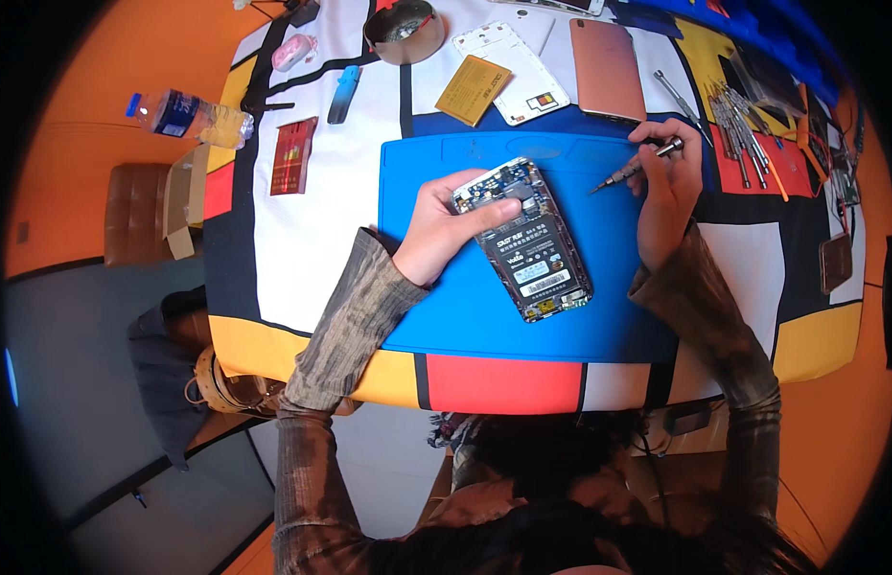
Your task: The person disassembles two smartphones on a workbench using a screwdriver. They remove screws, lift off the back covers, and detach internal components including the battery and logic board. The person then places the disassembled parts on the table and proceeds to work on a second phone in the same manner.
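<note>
My left hand grips an opened smartphone by its upper left edge, thumb pressed across the circuit board. The phone's black battery and bare board face up, and it is held tilted over a blue work mat. In my right hand is a slim metal screwdriver, pinched between the fingers. Its tip points left and down, apart from the phone. Beyond the mat lie a gold battery, a white phone back cover and a rose-coloured phone.
Several screwdrivers lie at the right, beside tweezers. On the left are a red packet, a blue lighter and a water bottle near the table's edge. A round metal bowl stands at the back.
</note>
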Motion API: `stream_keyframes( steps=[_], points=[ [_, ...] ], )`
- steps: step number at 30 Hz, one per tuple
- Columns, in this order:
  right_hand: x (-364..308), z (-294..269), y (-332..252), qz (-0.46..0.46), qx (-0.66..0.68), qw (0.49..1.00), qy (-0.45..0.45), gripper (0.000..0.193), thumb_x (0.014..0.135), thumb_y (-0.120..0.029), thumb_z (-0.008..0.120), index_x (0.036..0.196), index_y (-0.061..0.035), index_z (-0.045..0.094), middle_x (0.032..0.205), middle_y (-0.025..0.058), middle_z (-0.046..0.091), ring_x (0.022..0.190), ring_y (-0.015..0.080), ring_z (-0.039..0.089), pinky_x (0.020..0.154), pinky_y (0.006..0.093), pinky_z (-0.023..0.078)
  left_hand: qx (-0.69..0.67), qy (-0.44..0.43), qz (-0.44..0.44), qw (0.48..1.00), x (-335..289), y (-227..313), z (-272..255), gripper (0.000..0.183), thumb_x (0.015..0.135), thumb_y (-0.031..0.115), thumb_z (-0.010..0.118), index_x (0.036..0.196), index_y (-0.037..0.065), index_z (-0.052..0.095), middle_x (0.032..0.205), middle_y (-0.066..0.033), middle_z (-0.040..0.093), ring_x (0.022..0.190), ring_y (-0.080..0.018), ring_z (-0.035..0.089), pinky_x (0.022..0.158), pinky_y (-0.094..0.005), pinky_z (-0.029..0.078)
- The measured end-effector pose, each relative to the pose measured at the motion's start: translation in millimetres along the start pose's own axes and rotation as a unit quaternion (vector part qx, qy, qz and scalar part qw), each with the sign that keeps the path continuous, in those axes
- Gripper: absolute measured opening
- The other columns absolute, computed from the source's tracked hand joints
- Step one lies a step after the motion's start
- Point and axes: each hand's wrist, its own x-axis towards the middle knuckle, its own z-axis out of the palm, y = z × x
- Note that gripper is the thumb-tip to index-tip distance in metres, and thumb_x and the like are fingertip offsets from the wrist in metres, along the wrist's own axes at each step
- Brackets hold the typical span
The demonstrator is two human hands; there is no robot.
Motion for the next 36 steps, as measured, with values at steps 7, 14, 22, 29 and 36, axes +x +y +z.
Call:
stream_keyframes(
  steps=[7, 14, 22, 29, 36],
  points=[
    [-0.1, 0.1, -1.4, -0.002, -0.002, 1.0, -0.006, 0.015, 0.093, -0.001, 0.048, 0.107, -0.0042, 0.042, 0.098, 0.0042, 0.056, 0.06, 0.0037, 0.045, 0.055, 0.0165, 0.037, 0.049, -0.086, 0.038, 0.994, -3.0, -3.1, 3.5, 0.057, 0.075, 0.001, 0.076, 0.124, -0.003, 0.048, 0.114, -0.0105, 0.063, 0.103, -0.0148, 0.061, 0.09, -0.0308, 0.051],
    [-0.9, 2.8, -2.7, 0.0, -0.013, 1.0, 0.0, 0.018, 0.092, 0.002, 0.047, 0.108, -0.0035, 0.041, 0.098, 0.0056, 0.057, 0.06, 0.0041, 0.045, 0.055, 0.0171, 0.038, 0.053, -0.097, 0.032, 0.993, -1.8, -4.0, 2.0, 0.058, 0.076, -0.002, 0.073, 0.127, -0.002, 0.046, 0.113, -0.0095, 0.063, 0.103, -0.014, 0.06, 0.091, -0.0305, 0.05],
    [-1.0, 4.4, -2.6, -0.003, -0.033, 0.999, 0.015, 0.02, 0.09, 0.004, 0.047, 0.108, -0.004, 0.041, 0.099, 0.0077, 0.059, 0.059, 0.0047, 0.045, 0.054, 0.0178, 0.039, 0.043, -0.093, 0.039, 0.994, -2.6, -7.3, 1.6, 0.06, 0.077, -0.003, 0.072, 0.129, -0.003, 0.043, 0.112, -0.0104, 0.063, 0.101, -0.0139, 0.061, 0.088, -0.0304, 0.051],
    [0.5, 3.0, -0.5, -0.011, -0.024, 1.0, 0.006, 0.021, 0.09, 0.004, 0.048, 0.108, -0.0041, 0.041, 0.099, 0.0082, 0.059, 0.058, 0.005, 0.045, 0.054, 0.0178, 0.039, 0.041, -0.097, 0.046, 0.993, -1.2, -7.8, 1.2, 0.061, 0.076, -0.002, 0.073, 0.129, -0.003, 0.043, 0.11, -0.01, 0.064, 0.1, -0.0139, 0.062, 0.088, -0.0299, 0.051],
    [0.5, 1.6, -0.3, -0.005, -0.019, 1.0, -0.002, 0.021, 0.09, 0.004, 0.048, 0.108, -0.0039, 0.041, 0.098, 0.0083, 0.058, 0.059, 0.0052, 0.045, 0.054, 0.0183, 0.039, 0.041, -0.099, 0.073, 0.992, -1.6, -8.9, 0.9, 0.059, 0.077, -0.001, 0.073, 0.129, -0.002, 0.044, 0.11, -0.01, 0.064, 0.101, -0.0136, 0.061, 0.088, -0.0292, 0.051]
  ],
)
